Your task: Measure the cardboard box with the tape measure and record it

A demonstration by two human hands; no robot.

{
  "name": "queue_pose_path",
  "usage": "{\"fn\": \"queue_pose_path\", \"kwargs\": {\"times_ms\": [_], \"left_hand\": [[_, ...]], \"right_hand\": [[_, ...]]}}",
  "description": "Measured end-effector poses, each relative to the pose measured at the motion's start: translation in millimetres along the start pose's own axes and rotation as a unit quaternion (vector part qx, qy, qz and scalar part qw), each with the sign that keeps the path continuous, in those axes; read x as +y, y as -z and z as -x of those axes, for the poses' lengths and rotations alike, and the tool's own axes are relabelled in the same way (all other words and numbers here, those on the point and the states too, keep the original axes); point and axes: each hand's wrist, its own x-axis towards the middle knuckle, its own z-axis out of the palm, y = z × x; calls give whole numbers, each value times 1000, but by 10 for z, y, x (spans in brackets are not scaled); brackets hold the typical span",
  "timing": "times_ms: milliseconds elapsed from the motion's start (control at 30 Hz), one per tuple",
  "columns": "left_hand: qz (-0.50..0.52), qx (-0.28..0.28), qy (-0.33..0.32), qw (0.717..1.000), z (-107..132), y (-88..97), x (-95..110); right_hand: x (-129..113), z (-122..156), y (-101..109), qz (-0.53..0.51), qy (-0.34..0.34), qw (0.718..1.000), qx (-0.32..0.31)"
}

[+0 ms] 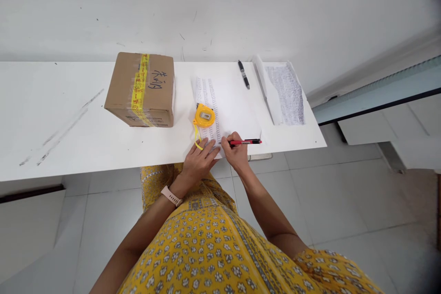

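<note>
My right hand [237, 152] is closed around a red and black pen [245, 142], its tip down on a white sheet of paper [236, 105]. Columns of small handwriting fill the left part of that sheet. Fingers spread, my left hand [200, 160] lies flat on the paper's near edge. A yellow tape measure [204, 115] rests on the written columns just beyond my left fingers. Its yellow wrist strap [197, 137] trails down to those fingers.
A taped cardboard box [141, 89] stands on the white table [65, 119] to the left. At the back right lie a black pen [243, 74] and a folded stack of written paper [284, 92]. The table's near edge runs just before my body.
</note>
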Motion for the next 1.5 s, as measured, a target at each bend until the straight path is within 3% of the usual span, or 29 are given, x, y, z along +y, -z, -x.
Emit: {"fn": "queue_pose_path", "kwargs": {"times_ms": [1033, 1500], "left_hand": [[10, -40, 23, 999, 31, -20, 12], [6, -24, 18, 1000, 39, -21, 15]], "right_hand": [[-14, 14, 0, -4, -17, 1000, -12], [0, 6, 4, 5, -12, 1000, -8]]}}
